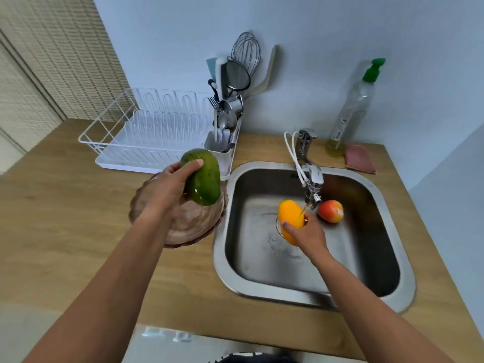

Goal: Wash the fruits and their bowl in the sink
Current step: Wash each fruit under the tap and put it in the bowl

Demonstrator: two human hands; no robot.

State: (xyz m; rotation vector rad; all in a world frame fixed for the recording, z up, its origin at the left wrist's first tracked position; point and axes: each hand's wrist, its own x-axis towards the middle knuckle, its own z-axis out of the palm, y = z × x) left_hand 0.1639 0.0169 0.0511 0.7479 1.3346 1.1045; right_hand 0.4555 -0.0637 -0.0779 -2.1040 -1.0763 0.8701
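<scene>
My left hand [167, 189] grips a large green fruit [205, 179] and holds it just above a clear ribbed glass bowl [193, 226] that stands on the wooden counter left of the sink. My right hand [307, 231] holds a yellow mango [289, 216] inside the steel sink [314, 289], right under the tap spout [313, 189], where a thin stream of water runs. A red-orange fruit [330, 210] lies on the sink floor to the right of the spout, untouched.
A white dish rack [136, 137] with a cutlery holder full of utensils [230, 111] stands behind the bowl. A dish soap bottle [351, 111] and a pink sponge [360, 158] sit behind the sink. The wooden counter [65, 205] extends to the left.
</scene>
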